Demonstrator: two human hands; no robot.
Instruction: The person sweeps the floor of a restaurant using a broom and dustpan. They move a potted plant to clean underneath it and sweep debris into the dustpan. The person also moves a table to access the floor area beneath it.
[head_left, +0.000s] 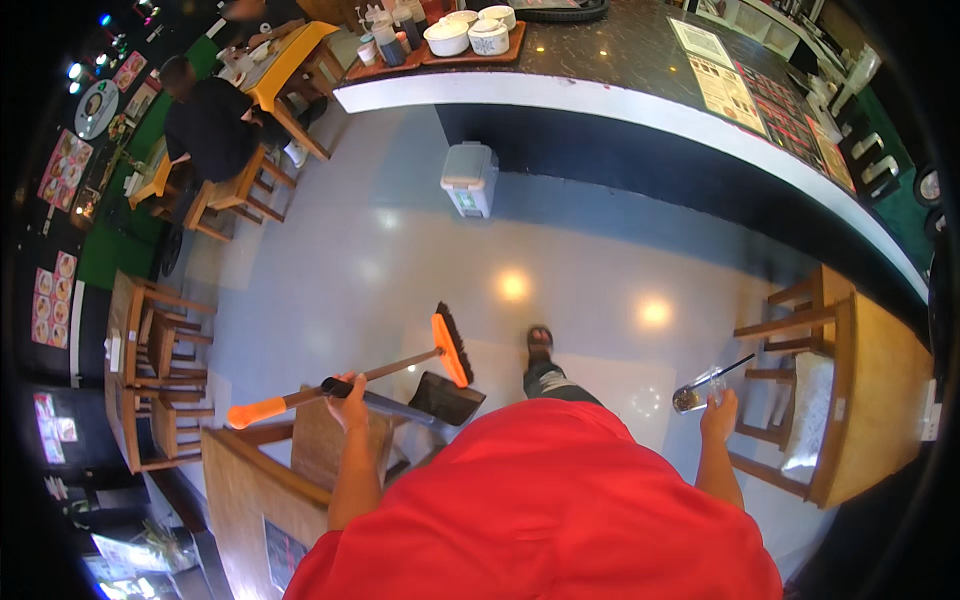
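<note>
My left hand (349, 403) grips two handles together, those of a broom and a dustpan. The broom (452, 351) has an orange head with dark bristles, a brown stick and an orange grip end. Below it hangs the dark dustpan (448, 397), its pan close to the broom head. On the other side, my right hand (718, 416) holds a clear plastic cup (699, 393) by its rim end. The cup is tilted on its side, with a black straw sticking out and some dark contents at its bottom.
A grey lidded bin (469, 178) stands against the dark counter (600, 154). Wooden tables flank me, one at the right (874, 405) and one at the near left (255, 480). Stools (174, 427) line the left. A seated person (214, 127) is at a yellow-topped table (289, 64).
</note>
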